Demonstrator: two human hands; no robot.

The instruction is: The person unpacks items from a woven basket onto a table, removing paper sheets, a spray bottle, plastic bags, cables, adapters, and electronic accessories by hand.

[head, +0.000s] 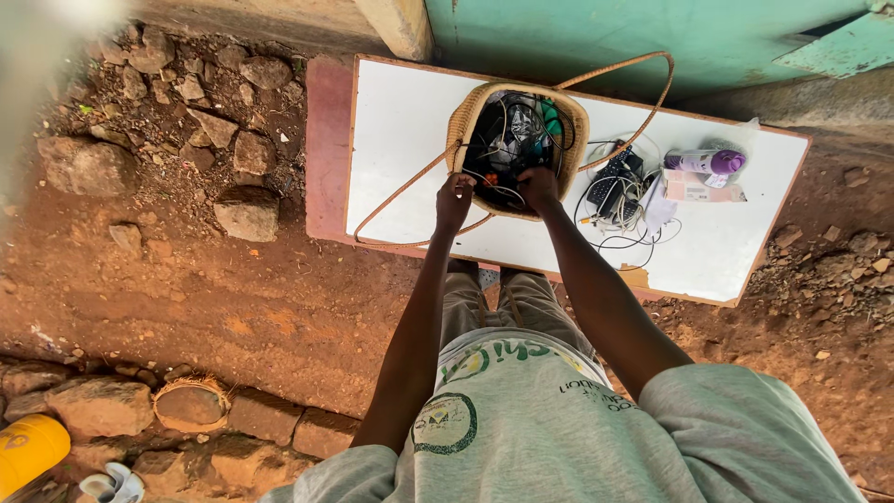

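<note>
my left hand (454, 200) is clamped on the near rim of the woven basket (475, 107) on the counter (400, 140). my right hand (538, 184) is inside among tangled cables (507, 140); grip state cannot be told. sorting appears underway; freeing one cable calls for care.

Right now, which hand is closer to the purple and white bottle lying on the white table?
Right. The right hand rests on the woven basket's near rim, on the side towards the purple and white bottle. The left hand grips the rim further away, across the basket's opening.
</note>
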